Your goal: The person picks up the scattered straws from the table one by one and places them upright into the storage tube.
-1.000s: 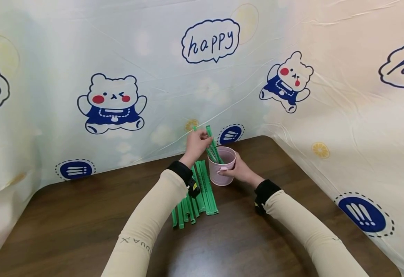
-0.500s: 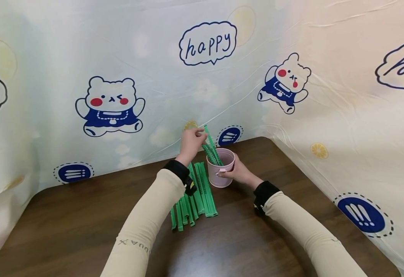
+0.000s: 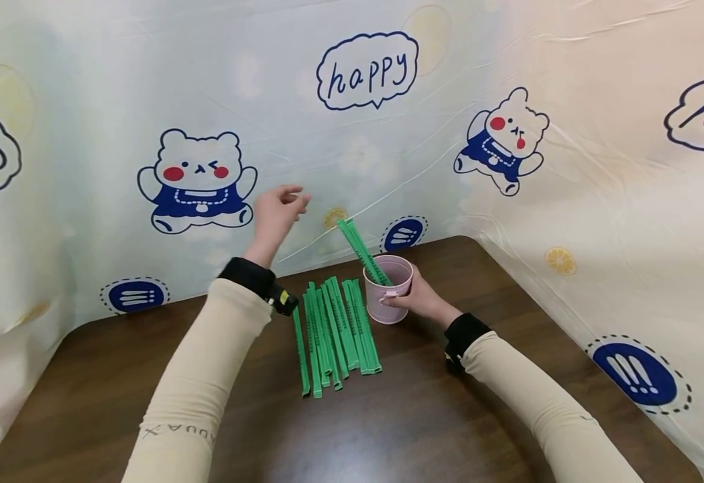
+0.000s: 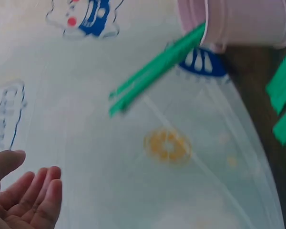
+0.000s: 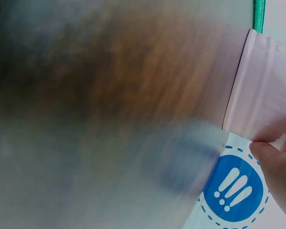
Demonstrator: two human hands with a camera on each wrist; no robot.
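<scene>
A small pink bucket stands on the table, and my right hand grips its right side with the thumb across the front. In the right wrist view the thumb lies against the bucket wall. Two or so green paper-wrapped sticks lean out of the bucket to the left. My left hand hovers up and left of them with nothing in its loosely bent fingers. In the left wrist view the fingers and thumb are apart. Several more green wrapped sticks lie side by side left of the bucket.
The dark wooden table ends at a back edge just behind the bucket. A pale printed sheet with bears and lettering hangs behind and along the right side. Both forearms reach in from the front.
My left hand has let go of a green stick at the bucket and moved left, away from it. The sticks in the bucket now lean left together. The right hand keeps its hold.
</scene>
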